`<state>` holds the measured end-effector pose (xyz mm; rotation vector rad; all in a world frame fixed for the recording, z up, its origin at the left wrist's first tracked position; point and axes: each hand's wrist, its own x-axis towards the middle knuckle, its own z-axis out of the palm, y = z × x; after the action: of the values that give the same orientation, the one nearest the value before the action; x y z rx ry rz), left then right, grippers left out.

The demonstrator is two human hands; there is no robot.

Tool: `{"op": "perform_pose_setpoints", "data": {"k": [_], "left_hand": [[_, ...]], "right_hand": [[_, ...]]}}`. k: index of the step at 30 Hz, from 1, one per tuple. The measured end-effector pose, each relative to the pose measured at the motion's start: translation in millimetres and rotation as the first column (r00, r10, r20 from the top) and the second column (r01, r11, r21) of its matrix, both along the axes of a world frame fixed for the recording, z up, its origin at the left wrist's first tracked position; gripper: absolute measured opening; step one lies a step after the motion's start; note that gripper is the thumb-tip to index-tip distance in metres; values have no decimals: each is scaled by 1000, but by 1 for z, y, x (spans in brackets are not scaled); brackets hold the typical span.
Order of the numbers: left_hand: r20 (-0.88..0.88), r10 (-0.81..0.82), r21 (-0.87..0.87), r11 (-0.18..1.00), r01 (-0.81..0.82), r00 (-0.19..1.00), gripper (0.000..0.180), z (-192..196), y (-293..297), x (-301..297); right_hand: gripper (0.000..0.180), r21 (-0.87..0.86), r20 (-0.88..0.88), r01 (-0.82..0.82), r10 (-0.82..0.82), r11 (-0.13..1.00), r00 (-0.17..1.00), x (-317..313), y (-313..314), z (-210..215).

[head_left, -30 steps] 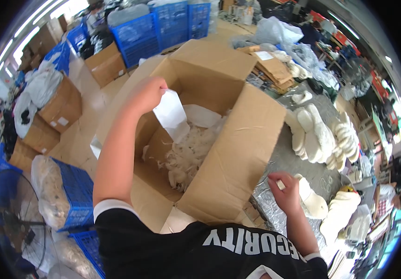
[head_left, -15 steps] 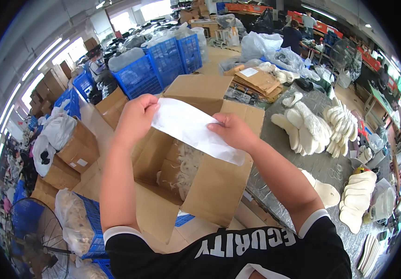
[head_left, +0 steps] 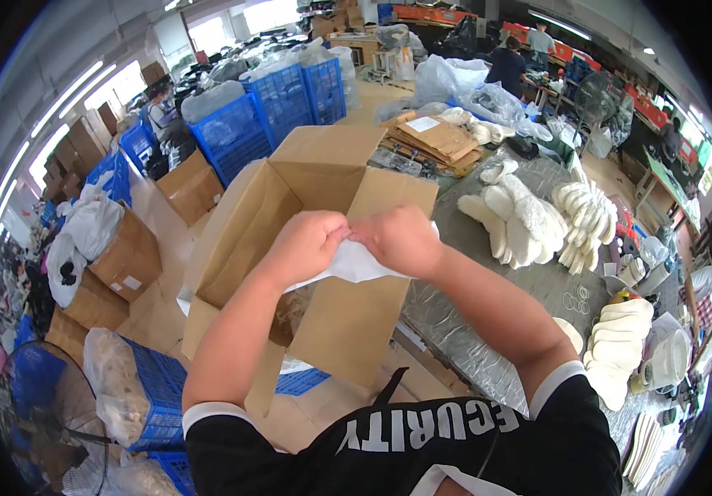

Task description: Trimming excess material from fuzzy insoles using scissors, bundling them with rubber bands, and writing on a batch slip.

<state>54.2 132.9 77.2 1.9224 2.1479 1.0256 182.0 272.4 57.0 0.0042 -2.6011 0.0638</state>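
Note:
My left hand [head_left: 313,241] and my right hand [head_left: 397,240] meet over an open cardboard box [head_left: 244,223], both closed on the top edge of a thin white sheet [head_left: 357,264]. Thumbs and fingertips nearly touch at the middle of that edge. Most of the sheet hangs below my knuckles, partly hidden by the hands; whether it is paper or plastic I cannot tell. The box has its flaps spread outward, and pale scraps show at its bottom beneath my left wrist.
On the metal-topped table [head_left: 488,306] to the right lie stacks of cream insole-shaped pads [head_left: 513,219]. Blue crates [head_left: 232,132] stand beyond the box. Filled cartons [head_left: 124,252] and a floor fan [head_left: 54,405] are at the left. Other people work far back.
My hands have come together from the sheet's two ends to its middle, so it no longer stretches flat between them. The view has shifted slightly, with the table now further left.

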Motion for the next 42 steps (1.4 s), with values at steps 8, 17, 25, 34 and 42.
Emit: {"op": "perform_pose_setpoints", "data": {"k": [8,17,25,34,42], "left_hand": [[384,-107,10,994,112,917,17,-16,14,29],[254,144,-42,990,-137,956,23,-32,-4,-17],[-524,324,-484,647,-589,787,30,-124,-61,-150],[117,-219,-135,963,234,969,47,-4,58,69],[657,-302,-421,613,669,690,22,-65,163,238]], "right_hand": [[8,-105,-124,-33,20,994,992,42,21,-18],[14,-406,-109,-53,9,912,994,48,32,-30],[18,-898,-14,287,-672,334,740,107,77,-101],[11,-809,-64,-491,-782,-323,620,164,12,-141],[15,-604,-175,-772,-911,-200,373,314,-18,-136]]}}
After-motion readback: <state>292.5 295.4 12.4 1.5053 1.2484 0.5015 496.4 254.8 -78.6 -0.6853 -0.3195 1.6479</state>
